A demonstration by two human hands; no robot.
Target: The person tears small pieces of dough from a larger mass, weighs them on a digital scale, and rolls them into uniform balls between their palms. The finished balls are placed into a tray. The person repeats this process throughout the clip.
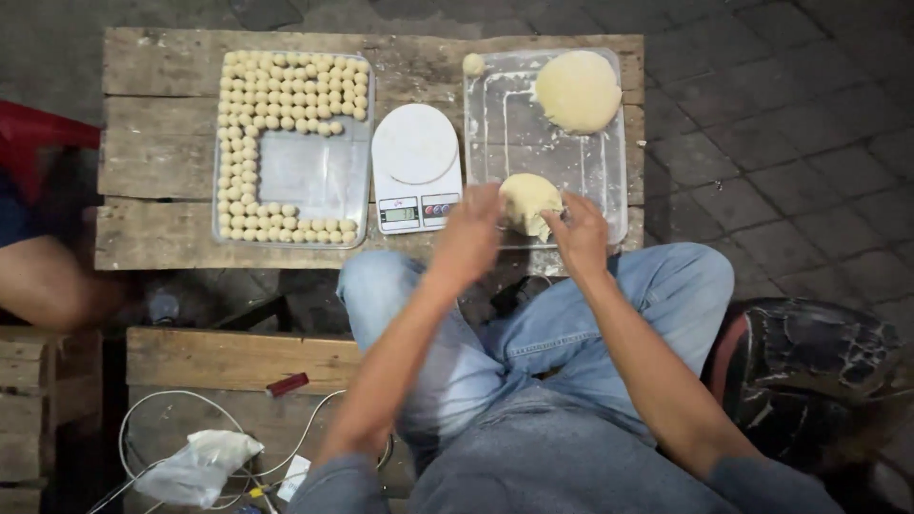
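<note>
My left hand [471,233] and my right hand [578,231] both grip a pale lump of dough [526,198] over the near edge of a clear plastic tray [505,124]. A bigger round dough mass [577,90] lies at the tray's far right corner, and one small dough ball [473,64] sits at its far left corner. A white kitchen scale [416,168] stands left of this tray. Further left, a second clear tray [309,171] holds several rows of small dough balls [286,86] along its far, left and near sides.
Both trays and the scale rest on a low wooden pallet table [157,133]. Another person's leg [48,281] is at the left. A plastic bag [195,464], white cable [171,400] and red lighter [287,384] lie on planks near me. A dark cracked seat [819,371] is at right.
</note>
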